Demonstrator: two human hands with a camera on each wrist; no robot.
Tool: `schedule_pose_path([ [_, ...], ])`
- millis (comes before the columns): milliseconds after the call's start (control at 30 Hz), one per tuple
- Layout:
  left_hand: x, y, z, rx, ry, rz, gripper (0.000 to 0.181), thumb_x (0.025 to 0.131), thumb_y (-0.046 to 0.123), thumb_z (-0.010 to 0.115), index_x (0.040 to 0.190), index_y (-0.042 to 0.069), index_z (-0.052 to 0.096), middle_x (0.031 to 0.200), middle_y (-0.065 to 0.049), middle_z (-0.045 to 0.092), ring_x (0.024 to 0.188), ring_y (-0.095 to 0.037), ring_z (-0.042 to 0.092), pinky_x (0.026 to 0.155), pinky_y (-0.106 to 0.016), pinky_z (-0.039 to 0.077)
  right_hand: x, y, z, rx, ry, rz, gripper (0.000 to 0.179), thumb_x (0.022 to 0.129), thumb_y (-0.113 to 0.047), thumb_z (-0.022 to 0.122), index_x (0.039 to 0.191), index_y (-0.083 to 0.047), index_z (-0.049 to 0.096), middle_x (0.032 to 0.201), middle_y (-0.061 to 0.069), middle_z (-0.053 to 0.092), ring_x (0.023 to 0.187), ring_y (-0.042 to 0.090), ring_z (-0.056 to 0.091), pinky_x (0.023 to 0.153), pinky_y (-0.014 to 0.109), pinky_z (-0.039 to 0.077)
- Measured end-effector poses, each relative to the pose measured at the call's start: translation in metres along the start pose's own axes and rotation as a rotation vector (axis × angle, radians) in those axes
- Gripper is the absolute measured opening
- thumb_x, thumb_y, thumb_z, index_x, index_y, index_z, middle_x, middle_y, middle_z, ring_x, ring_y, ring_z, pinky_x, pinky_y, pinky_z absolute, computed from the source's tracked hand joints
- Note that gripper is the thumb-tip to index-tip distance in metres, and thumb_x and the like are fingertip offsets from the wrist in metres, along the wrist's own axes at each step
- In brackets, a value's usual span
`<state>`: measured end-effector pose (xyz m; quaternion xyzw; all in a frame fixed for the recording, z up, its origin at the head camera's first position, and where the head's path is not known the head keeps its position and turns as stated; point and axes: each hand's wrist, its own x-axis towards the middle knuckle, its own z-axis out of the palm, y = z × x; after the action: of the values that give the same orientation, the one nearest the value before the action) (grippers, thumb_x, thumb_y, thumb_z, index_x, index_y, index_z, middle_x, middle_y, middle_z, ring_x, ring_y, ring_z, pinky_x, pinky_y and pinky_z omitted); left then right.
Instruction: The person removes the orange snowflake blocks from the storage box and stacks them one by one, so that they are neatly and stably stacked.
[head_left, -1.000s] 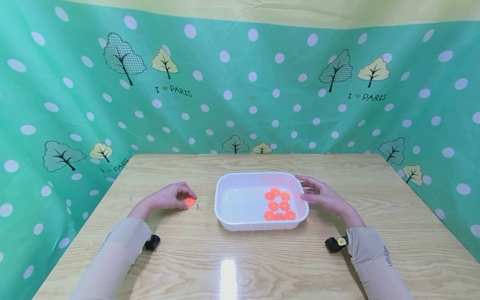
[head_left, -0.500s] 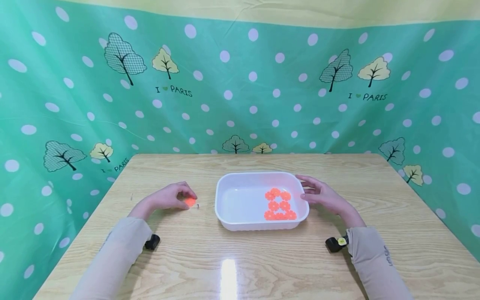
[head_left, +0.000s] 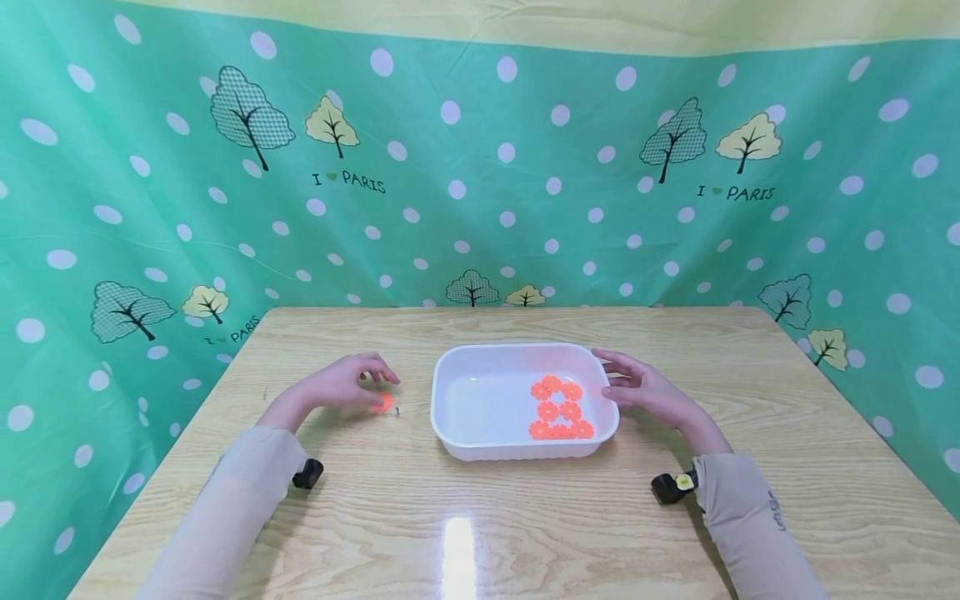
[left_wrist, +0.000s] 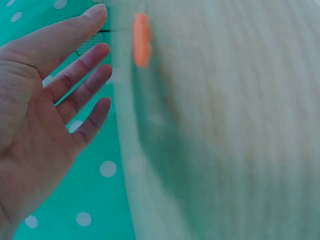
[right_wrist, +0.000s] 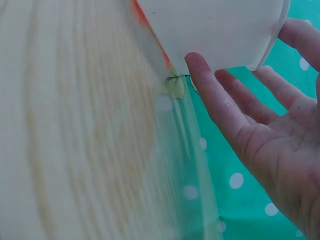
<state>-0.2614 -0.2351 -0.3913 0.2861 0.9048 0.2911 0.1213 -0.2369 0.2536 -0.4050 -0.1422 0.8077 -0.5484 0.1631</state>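
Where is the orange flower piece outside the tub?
In the head view, the orange flower piece lies on the table by the left hand, left of the white tub.

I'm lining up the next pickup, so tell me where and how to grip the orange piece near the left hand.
Pinch the orange piece by opposite edges, thumb against fingertips, coming from above on the side where the left hand hovers. It lies low and flat on the table, thin in the left wrist view, so its edge is likely the easiest hold.
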Motion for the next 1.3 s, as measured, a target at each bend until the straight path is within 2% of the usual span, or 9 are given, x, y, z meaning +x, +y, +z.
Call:
schedule_pose_path([
  [133, 0.006, 0.008, -0.005, 0.033, 0.019, 0.038, 0.033, 0.077, 0.018, 0.071, 0.109, 0.011, 0.063, 0.107, 0.000, 0.058, 0.099, -0.025, 0.053, 0.087, -0.046, 0.041, 0.000, 0.000, 0.000, 0.002, -0.002, -0.004, 0.067, 0.085, -0.021, 0.063, 0.142, -0.016, 0.029, 0.134, 0.020, 0.039, 0.117, 0.037, 0.045, 0.084, 0.035, 0.050],
  [333, 0.017, 0.023, -0.011, 0.004, 0.020, 0.079, 0.032, 0.078, 0.013, 0.068, 0.110, 0.010, 0.063, 0.108, 0.000, 0.058, 0.101, -0.031, 0.053, 0.089, -0.051, 0.039, 0.000, 0.002, -0.001, 0.013, -0.008, -0.007, 0.066, 0.085, -0.021, 0.063, 0.142, -0.016, 0.030, 0.134, 0.020, 0.039, 0.116, 0.036, 0.045, 0.083, 0.033, 0.050],
  [600, 0.036, 0.047, -0.015, 0.025, 0.032, 0.119, 0.032, 0.078, 0.018, 0.070, 0.109, 0.012, 0.063, 0.108, -0.002, 0.059, 0.101, -0.027, 0.053, 0.089, -0.049, 0.041, 0.002, 0.005, -0.002, 0.025, -0.011, -0.006, 0.067, 0.085, -0.021, 0.063, 0.142, -0.017, 0.029, 0.134, 0.020, 0.039, 0.116, 0.035, 0.046, 0.085, 0.034, 0.050],
  [967, 0.062, 0.076, -0.006, 0.040, -0.009, 0.177, 0.029, 0.077, 0.024, 0.071, 0.106, 0.024, 0.064, 0.109, -0.001, 0.059, 0.100, -0.021, 0.053, 0.088, -0.042, 0.042, 0.003, 0.007, -0.002, 0.013, -0.004, -0.015, 0.066, 0.084, -0.022, 0.064, 0.141, -0.018, 0.030, 0.134, 0.019, 0.040, 0.117, 0.036, 0.044, 0.084, 0.033, 0.050],
  [1033, 0.067, 0.080, -0.003, 0.037, -0.023, 0.186, 0.029, 0.078, 0.023, 0.071, 0.106, 0.024, 0.064, 0.109, -0.001, 0.059, 0.101, -0.023, 0.053, 0.089, -0.043, 0.042, 0.003, 0.007, -0.002, 0.010, -0.002, -0.014, 0.067, 0.084, -0.022, 0.064, 0.141, -0.018, 0.031, 0.134, 0.019, 0.040, 0.118, 0.036, 0.044, 0.084, 0.033, 0.050],
  [1167, 0.075, 0.088, 0.003, 0.055, -0.037, 0.202, 0.028, 0.078, 0.023, 0.071, 0.105, 0.026, 0.064, 0.107, 0.006, 0.058, 0.101, -0.021, 0.053, 0.088, -0.043, 0.043, 0.003, 0.007, -0.001, 0.010, 0.000, -0.009, 0.067, 0.084, -0.023, 0.065, 0.141, -0.018, 0.030, 0.134, 0.019, 0.040, 0.118, 0.036, 0.043, 0.084, 0.033, 0.050],
  [1300, 0.082, 0.095, 0.008, 0.069, -0.051, 0.223, 0.029, 0.078, 0.023, 0.071, 0.105, 0.026, 0.064, 0.108, 0.005, 0.058, 0.100, -0.017, 0.052, 0.087, -0.041, 0.044, 0.002, 0.006, -0.001, 0.016, 0.001, -0.007, 0.068, 0.084, -0.022, 0.065, 0.142, -0.017, 0.030, 0.134, 0.019, 0.040, 0.118, 0.036, 0.043, 0.084, 0.033, 0.050],
])
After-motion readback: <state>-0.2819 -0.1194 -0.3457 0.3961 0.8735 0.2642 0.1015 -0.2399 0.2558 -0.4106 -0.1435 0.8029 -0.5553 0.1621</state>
